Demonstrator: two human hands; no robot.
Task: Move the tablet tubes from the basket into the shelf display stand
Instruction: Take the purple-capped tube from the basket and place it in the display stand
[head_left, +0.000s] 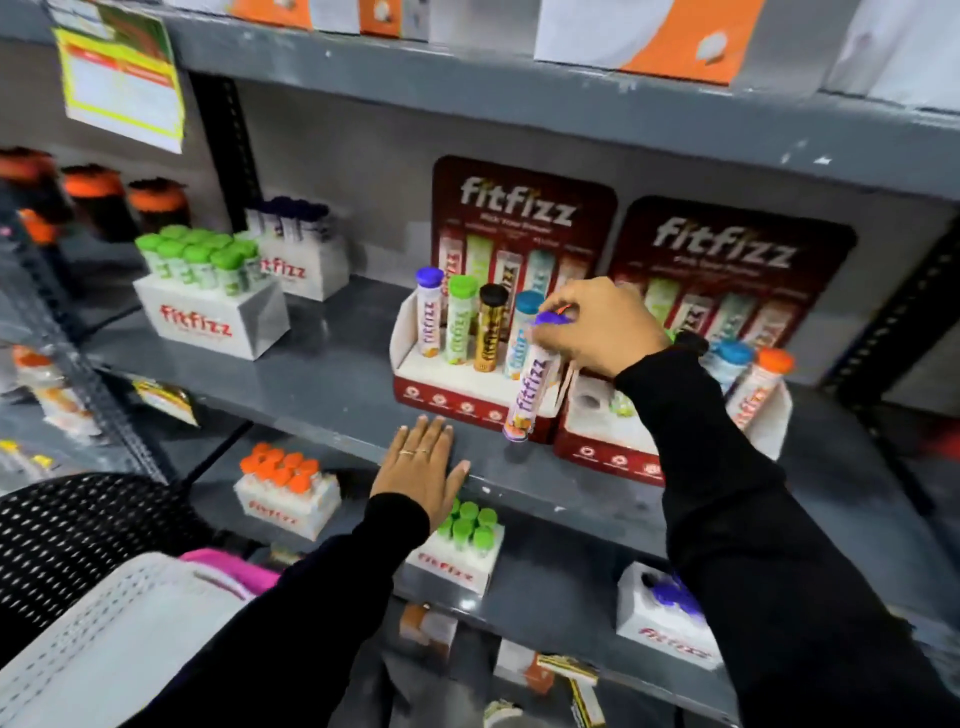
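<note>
Head view: the landmark here is the red display stand that sits on the grey shelf, with its tall "fitfizz" back card rising behind it. Four tubes stand upright in the stand's white tray, from its left end: purple-capped, green-capped, black-capped and blue-capped.

The right hand hovers over the stand's right end, fingers pinched on the purple cap of a tablet tube. This tube hangs tilted, its lower end in front of the stand's front right corner, just above the shelf; whether it touches anything is not clear.

The left hand lies flat and spread, holding nothing, palm down on the shelf's front edge just in front of the stand, a ring on one finger. Both arms wear black sleeves.

Right of the stand, touching it, is a second red stand of the same kind, with a blue-capped and an orange-capped tube leaning at its far end. Well left of the stand sits a white box of green-capped tubes. Below the stand, on the lower shelf, are white boxes of orange-capped and green-capped tubes. At the bottom left, far from the stand, a black mesh basket shows.
</note>
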